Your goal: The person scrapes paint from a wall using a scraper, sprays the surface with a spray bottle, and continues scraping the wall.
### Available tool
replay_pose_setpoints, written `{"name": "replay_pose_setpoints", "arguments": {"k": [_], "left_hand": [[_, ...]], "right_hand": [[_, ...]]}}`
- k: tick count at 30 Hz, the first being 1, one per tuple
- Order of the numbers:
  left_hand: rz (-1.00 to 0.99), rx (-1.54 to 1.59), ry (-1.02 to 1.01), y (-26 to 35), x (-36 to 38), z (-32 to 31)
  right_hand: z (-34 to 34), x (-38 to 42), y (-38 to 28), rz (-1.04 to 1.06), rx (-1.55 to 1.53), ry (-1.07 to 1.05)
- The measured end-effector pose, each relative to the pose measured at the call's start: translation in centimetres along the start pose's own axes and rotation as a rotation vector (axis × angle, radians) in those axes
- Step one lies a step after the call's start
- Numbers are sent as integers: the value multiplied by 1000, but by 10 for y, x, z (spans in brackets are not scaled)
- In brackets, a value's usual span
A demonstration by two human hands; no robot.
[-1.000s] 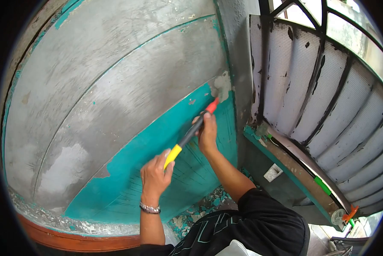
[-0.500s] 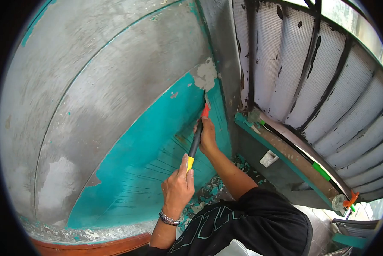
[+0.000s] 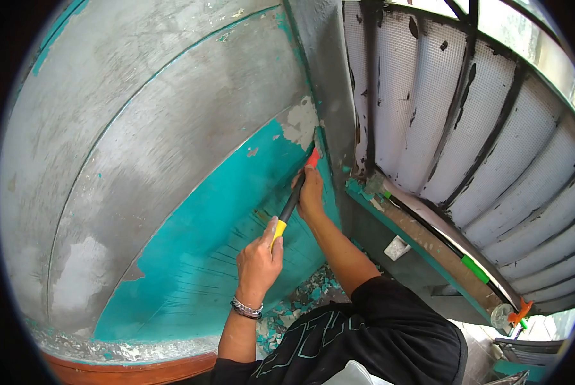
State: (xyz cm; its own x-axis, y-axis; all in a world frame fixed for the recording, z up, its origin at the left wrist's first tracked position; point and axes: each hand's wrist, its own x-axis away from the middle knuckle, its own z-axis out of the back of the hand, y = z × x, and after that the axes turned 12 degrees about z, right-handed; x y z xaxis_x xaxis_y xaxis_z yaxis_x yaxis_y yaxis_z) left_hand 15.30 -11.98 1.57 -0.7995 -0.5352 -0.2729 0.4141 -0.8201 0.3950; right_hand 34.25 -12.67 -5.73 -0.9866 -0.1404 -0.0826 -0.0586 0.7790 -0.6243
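Note:
A long-handled scraper (image 3: 289, 208) slants up against the wall, with a black grip, a red neck and a yellow butt end. My right hand (image 3: 311, 190) is wrapped round the upper handle, just below the red neck. Lower down, my left hand (image 3: 259, 262), with a chain bracelet at the wrist, closes on the yellow end. The scraper's tip meets the turquoise paint (image 3: 204, 237) near the wall's corner; its blade is hard to make out. Just above the tip is a bare, pale grey patch (image 3: 300, 122).
Paint flakes (image 3: 306, 292) litter the floor below the corner. On the right, a narrow ledge (image 3: 428, 249) with turquoise edging runs beneath a barred window screen (image 3: 454, 115). A green and black rod (image 3: 473, 268) lies along the ledge. An orange-brown border (image 3: 127, 371) follows the wall's foot.
The scraper's tip has shifted slightly right, toward the corner, and the bare patch's lower edge now differs. Both hands keep hold of the handle. The view has tilted a little.

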Motion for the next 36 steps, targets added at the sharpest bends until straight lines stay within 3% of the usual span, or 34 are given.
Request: {"name": "replay_pose_setpoints", "arguments": {"k": [6, 8, 14, 18, 21, 25, 31, 36], "left_hand": [[25, -15, -34, 8, 6, 38], [33, -25, -15, 13, 16, 46], [13, -85, -73, 18, -11, 47], [12, -173, -67, 38, 8, 57], [27, -179, -53, 42, 2, 62], [31, -193, -101, 44, -20, 56], [76, -139, -103, 44, 1, 52], [-4, -68, 28, 16, -28, 54]], "right_hand": [[-14, 7, 1, 38, -17, 3], [-19, 29, -21, -127, 28, -77], [-16, 4, -23, -130, -3, -57], [-14, 11, -30, -145, -5, -91], [-12, 12, -28, -238, 5, -91], [-14, -6, -31, -193, -20, -51], [-11, -3, -32, -157, 7, -76], [-17, -8, -23, -119, 3, -99]]}}
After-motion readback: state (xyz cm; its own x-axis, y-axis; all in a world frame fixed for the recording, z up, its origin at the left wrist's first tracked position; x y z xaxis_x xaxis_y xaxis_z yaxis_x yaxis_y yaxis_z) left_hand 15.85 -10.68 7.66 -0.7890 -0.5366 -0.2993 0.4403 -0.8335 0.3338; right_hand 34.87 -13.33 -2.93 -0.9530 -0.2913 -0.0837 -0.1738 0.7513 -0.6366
